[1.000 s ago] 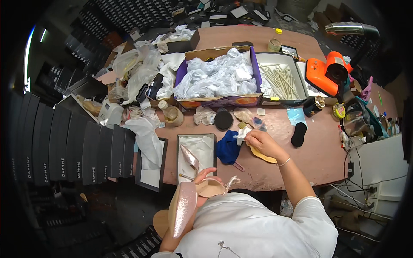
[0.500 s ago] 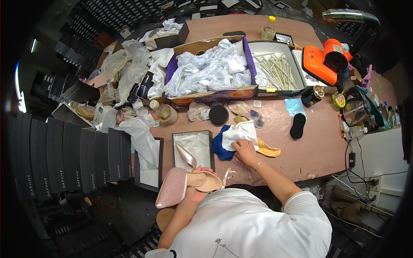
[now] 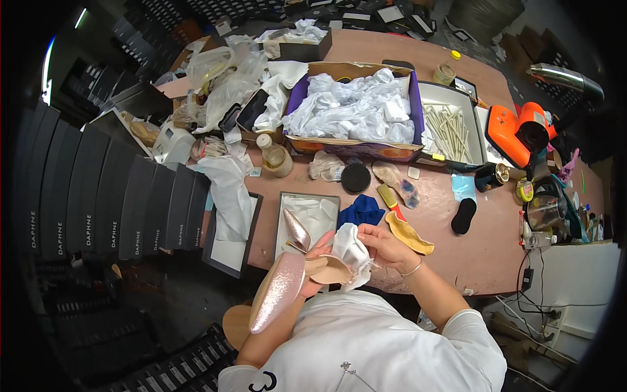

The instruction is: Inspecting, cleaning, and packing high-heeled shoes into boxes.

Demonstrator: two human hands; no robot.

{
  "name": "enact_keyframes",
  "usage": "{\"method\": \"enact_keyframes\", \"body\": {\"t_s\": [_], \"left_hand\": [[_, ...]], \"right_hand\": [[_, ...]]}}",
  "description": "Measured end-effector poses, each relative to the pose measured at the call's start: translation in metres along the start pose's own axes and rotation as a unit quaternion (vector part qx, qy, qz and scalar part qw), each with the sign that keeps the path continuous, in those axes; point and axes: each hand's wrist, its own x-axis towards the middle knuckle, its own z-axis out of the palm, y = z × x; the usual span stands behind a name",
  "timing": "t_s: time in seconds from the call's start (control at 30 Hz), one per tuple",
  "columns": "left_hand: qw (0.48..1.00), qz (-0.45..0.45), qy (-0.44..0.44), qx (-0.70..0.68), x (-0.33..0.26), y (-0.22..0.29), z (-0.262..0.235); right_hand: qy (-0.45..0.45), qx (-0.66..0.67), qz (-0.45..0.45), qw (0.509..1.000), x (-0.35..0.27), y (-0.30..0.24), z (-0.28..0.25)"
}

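Observation:
My left hand [image 3: 312, 288] is closed round a pink glittery pointed shoe [image 3: 279, 294], its toe toward me and to the left. In my right hand [image 3: 386, 249] is a white cloth [image 3: 351, 251], pinched and held against the shoe's heel end. Some of the heel is hidden by the cloth. Beyond my left hand, a second glittery pointed shoe [image 3: 296, 228] lies in an open shoebox [image 3: 279, 225] lined with white tissue. A blue cloth [image 3: 361, 210], a yellow-and-red brush [image 3: 390, 199] and a yellow cloth [image 3: 411, 236] lie just past my right hand.
A purple carton [image 3: 418, 108] of crumpled white wrapping stands at the back, beside a tray of pale sticks [image 3: 450, 130]. An orange heat tool [image 3: 509, 134] is at right. Dark shoeboxes [image 3: 104, 196] line the left. A round black tin [image 3: 356, 178] and glass bottle [image 3: 277, 160] sit mid-table.
My right hand has lifted the white cloth off the table and brought it left to the shoe, uncovering the blue cloth and the brush. The shoe has tilted, toe lower. The view has shifted.

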Motion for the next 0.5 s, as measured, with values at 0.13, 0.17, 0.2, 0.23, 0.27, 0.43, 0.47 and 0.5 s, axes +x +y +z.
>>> {"method": "enact_keyframes", "body": {"t_s": [0.13,0.17,0.2,0.23,0.27,0.43,0.47,0.5], "left_hand": [[0.986,-0.125,-0.053,-0.101,0.001,-0.016,-0.049],[0.985,-0.107,-0.069,-0.114,-0.006,-0.014,-0.049],[0.984,-0.09,-0.087,-0.127,-0.014,-0.011,-0.044],[0.982,-0.085,-0.1,-0.137,-0.019,-0.009,-0.045],[0.979,-0.081,-0.116,-0.148,-0.02,-0.007,-0.046],[0.987,-0.068,-0.069,-0.127,-0.025,-0.016,-0.066],[0.987,-0.052,-0.067,-0.136,-0.026,-0.018,-0.071],[0.987,-0.035,-0.065,-0.144,-0.029,-0.019,-0.075]], "right_hand": [[0.09,-0.224,-0.012,0.97,0.003,-0.011,0.025],[0.075,-0.248,-0.078,0.963,0.006,-0.013,0.023],[0.056,-0.283,-0.114,0.951,0.003,-0.016,0.027],[0.037,-0.317,-0.149,0.936,-0.001,-0.02,0.035],[0.001,-0.429,-0.183,0.884,-0.004,-0.025,0.044],[-0.136,-0.713,-0.281,0.627,0.014,-0.019,0.06],[-0.13,-0.654,-0.216,0.713,0.019,-0.015,0.056],[-0.131,-0.592,-0.179,0.775,0.02,-0.01,0.053]]}}
